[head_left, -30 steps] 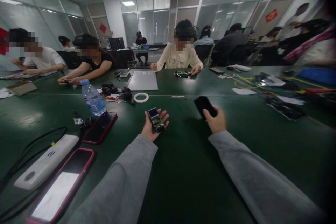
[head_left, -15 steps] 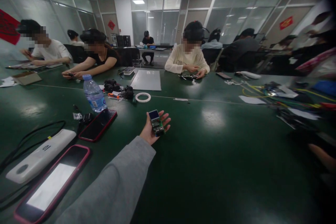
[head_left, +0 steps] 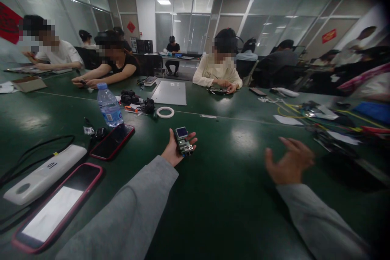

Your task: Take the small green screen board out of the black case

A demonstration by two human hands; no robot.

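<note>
A small green circuit board (head_left: pixel 184 143) with a dark little screen at its top end rests in my left hand (head_left: pixel 172 151), held in the palm and fingers above the green table (head_left: pixel 219 178). Out to the right, my right hand (head_left: pixel 289 161) is in the air with thumb and fingers apart, slightly smeared by motion. I see nothing in it. Both of my sleeves are grey. Beyond the circuit board lies a white ring (head_left: pixel 165 109), like a roll of tape.
To my left are a phone in a pink case (head_left: pixel 57 207), a white power-bank-like device (head_left: pixel 45 174), another phone (head_left: pixel 112 142) and a water bottle (head_left: pixel 109 105). Farther off lie a grey-white panel (head_left: pixel 169 92) and tangled cables (head_left: pixel 317 109). Several people sit around, one directly opposite (head_left: pixel 217 73).
My right hand has come into view from the right edge, with its fingers spread. My left hand stays almost in place, and the circuit board in it has tilted slightly.
</note>
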